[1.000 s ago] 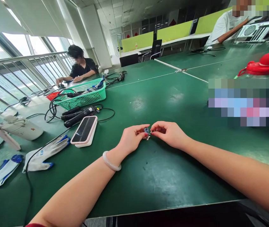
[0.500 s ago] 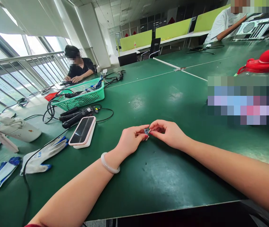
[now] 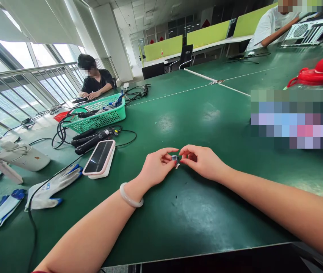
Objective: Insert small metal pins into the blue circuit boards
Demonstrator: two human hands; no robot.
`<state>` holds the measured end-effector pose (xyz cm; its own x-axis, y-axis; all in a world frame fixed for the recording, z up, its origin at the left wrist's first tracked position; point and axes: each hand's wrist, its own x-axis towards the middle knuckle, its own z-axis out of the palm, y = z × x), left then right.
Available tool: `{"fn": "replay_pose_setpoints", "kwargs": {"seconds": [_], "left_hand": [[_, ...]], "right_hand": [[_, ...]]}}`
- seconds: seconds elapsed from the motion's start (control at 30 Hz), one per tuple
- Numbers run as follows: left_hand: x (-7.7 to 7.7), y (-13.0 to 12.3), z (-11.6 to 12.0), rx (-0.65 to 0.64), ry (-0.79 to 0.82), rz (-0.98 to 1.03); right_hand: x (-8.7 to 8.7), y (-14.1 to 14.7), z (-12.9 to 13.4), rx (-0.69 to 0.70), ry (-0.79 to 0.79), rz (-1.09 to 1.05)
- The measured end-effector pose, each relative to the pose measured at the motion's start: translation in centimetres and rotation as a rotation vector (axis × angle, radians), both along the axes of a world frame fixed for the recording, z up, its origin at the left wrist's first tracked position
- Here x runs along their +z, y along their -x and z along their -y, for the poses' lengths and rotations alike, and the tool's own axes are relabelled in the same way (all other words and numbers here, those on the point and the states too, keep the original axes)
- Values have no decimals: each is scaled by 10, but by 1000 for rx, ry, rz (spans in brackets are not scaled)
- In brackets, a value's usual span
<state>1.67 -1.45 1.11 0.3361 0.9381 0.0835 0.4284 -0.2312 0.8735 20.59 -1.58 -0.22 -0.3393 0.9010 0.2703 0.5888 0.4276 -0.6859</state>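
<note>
Between thumb and fingers, my left hand (image 3: 158,165) holds a small blue-grey part (image 3: 174,157) with a pale metallic end pointing down. My right hand (image 3: 199,159) is just to the right of it, thumb and index finger curved toward each other at the part's edge. Whether these fingertips grip anything is too small to make out. Both hands are low over the green table (image 3: 167,212). Two tiny dark bits lie on the tabletop below the hands.
Left of my hands lie a phone (image 3: 99,157), black tools (image 3: 93,140), a glove (image 3: 50,187) and cables. Behind them stands a green basket (image 3: 99,117). A red-lidded container (image 3: 317,76) is at the right. Two people sit at the far side.
The fingertips of my two hands have parted slightly around the small part. A second dark bit now shows on the table below my hands.
</note>
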Motion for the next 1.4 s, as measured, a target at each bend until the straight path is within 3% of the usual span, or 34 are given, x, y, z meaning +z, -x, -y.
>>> {"fn": "replay_pose_setpoints", "kwargs": {"seconds": [0.13,0.37,0.7,1.07,1.4], "left_hand": [[-2,6,-8,94,-13,-53],[-9,9,-13,89,-1,-10],[-12,7,-12,88,3,28],[-8,7,-10,91,-58,-91],[-7,5,-6,15,-8,-124]], "right_hand": [[-6,0,-5,88,-46,162],[-8,5,-4,137,-149,287],[-4,-6,-5,-26,-70,257],[-8,1,0,172,-186,360],[0,1,4,59,-273,216]]}}
